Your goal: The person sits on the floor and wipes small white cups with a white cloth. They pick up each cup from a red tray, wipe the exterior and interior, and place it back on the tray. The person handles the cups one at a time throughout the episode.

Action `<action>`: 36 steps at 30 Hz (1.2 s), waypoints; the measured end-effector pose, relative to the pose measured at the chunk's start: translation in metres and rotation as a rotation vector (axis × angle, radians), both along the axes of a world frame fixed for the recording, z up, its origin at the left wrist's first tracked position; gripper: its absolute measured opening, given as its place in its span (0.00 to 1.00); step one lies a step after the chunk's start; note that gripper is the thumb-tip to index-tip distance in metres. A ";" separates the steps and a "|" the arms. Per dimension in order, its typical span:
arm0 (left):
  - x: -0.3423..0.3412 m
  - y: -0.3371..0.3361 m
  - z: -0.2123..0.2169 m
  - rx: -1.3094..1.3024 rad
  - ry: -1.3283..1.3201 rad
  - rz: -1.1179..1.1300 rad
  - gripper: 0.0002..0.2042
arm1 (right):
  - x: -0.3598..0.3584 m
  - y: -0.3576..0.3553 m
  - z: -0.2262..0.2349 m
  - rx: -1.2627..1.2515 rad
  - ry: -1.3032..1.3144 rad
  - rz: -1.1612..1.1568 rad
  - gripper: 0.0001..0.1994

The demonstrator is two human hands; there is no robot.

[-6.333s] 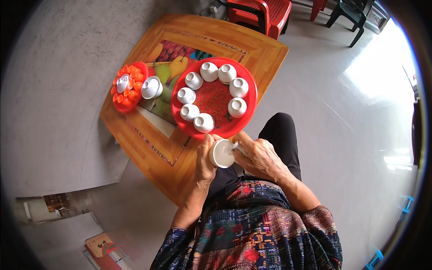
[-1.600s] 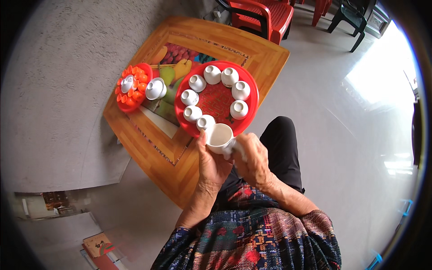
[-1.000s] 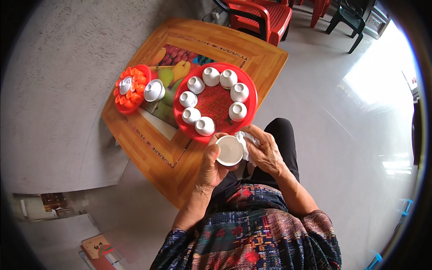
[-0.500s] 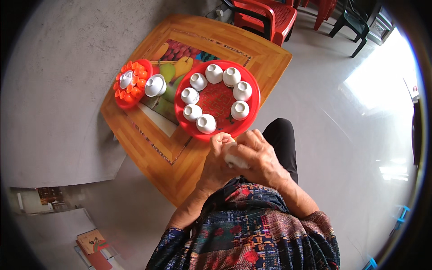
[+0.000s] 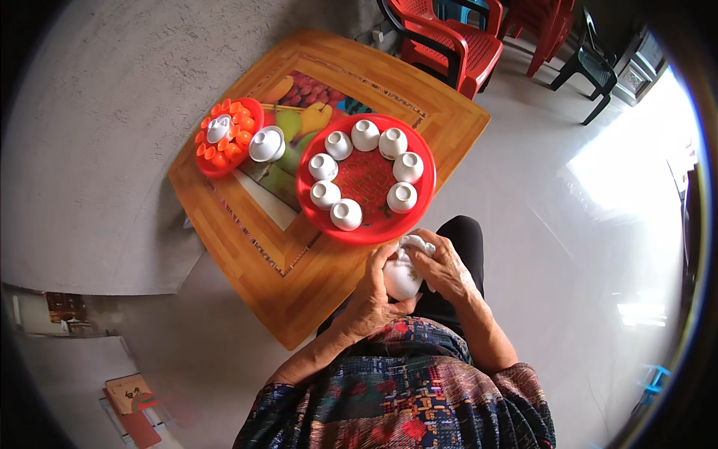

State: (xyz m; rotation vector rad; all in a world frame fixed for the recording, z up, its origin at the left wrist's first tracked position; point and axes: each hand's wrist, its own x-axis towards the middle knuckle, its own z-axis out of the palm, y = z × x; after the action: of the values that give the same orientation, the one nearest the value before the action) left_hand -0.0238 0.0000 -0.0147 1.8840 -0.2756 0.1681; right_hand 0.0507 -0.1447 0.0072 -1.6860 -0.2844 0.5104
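Close to my body, in front of the table's near edge, my left hand (image 5: 369, 298) is wrapped round a white cup (image 5: 401, 283) with a small printed mark on its side. A crumpled white cloth (image 5: 416, 242) is bunched at the cup's upper rim. My right hand (image 5: 446, 272) is closed on that cloth, thumb and fingers pressing it against the cup. Just beyond my hands, a round red tray (image 5: 368, 233) carries a ring of several white cups (image 5: 346, 214), all bottom up.
On the wooden table (image 5: 262, 280), a white lidded bowl (image 5: 267, 144) stands between the tray and a smaller red plate (image 5: 215, 170) with several orange cups (image 5: 232, 152) and a white lidded piece (image 5: 219, 129). Red chairs (image 5: 449, 52) and a dark green chair (image 5: 591, 71) stand behind.
My hands have come slightly nearer my body and parted a little. The cup, mostly covered by my fingers before, now shows its rounded side, with the cloth at its rim.
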 end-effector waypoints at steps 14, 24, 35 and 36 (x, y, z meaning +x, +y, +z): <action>0.016 0.008 -0.002 -0.537 0.076 0.223 0.29 | -0.016 0.029 -0.014 0.674 0.484 -0.138 0.16; 0.017 0.004 -0.014 -1.064 0.287 0.356 0.37 | -0.041 0.056 -0.006 0.117 -0.091 -0.209 0.12; 0.016 0.017 -0.002 -1.192 0.427 0.076 0.36 | -0.042 0.035 -0.007 0.068 -0.272 -0.007 0.08; 0.018 0.018 -0.001 -1.190 0.384 0.012 0.34 | -0.039 0.032 0.004 0.112 -0.133 -0.089 0.07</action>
State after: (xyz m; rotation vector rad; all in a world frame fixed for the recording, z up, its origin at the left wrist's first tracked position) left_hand -0.0061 0.0176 -0.0158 0.7048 0.1082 -0.0360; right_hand 0.0120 -0.1130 0.0110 -1.6186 -0.3264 0.3111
